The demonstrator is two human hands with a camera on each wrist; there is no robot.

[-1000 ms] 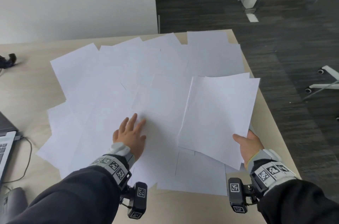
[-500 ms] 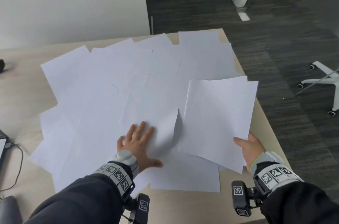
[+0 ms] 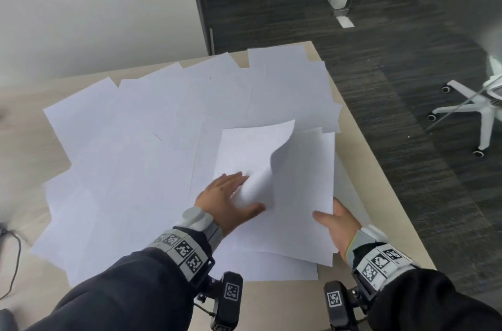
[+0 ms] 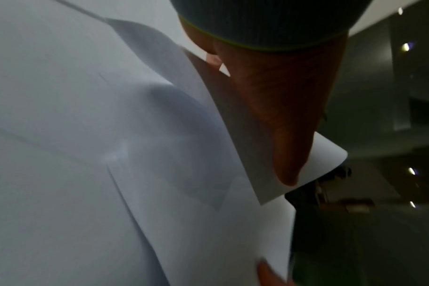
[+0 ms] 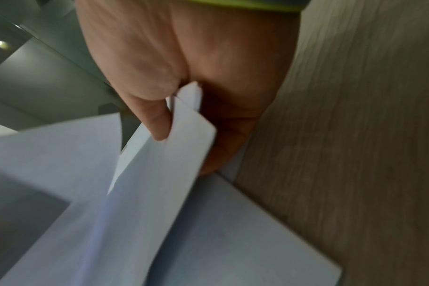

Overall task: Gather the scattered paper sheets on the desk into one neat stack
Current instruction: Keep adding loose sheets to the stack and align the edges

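While most of the white rectangular paper sheets (image 3: pixel 152 146) lie fanned out and overlapping across the pale wood-grain worktop (image 3: pixel 380 195), a small gathered bundle of white sheets (image 3: pixel 301 195) is lifted off the surface at the near right corner. The right hand (image 3: pixel 338 227) grips this bundle at its near right edge, thumb on top and fingers curled underneath; in the right wrist view the thumb (image 5: pixel 157 120) presses the bundle's edge (image 5: pixel 191 123) against the fingers below, with more flat sheets and the worktop (image 5: pixel 355 135) beyond. Just to the left, a single white sheet (image 3: pixel 252 151) is bowed upward, its right side curling over onto the bundle. The left hand (image 3: pixel 228 203) holds that sheet near its lower edge, the thumb stretched out to the right under the curl and the fingers on the paper; whether they pinch it or only press on it cannot be told, since the left wrist view is blurred and shows only the palm side of the hand (image 4: pixel 277 108) against the bent paper (image 4: pixel 233 174). Both forearms wear dark sleeves with checker-marked wristbands. Beyond the worktop's right edge lies dark grey carpet (image 3: pixel 407 86), with the white base of a wheeled chair (image 3: pixel 472 110), and a white wall (image 3: pixel 95 5) rises behind the far edge.
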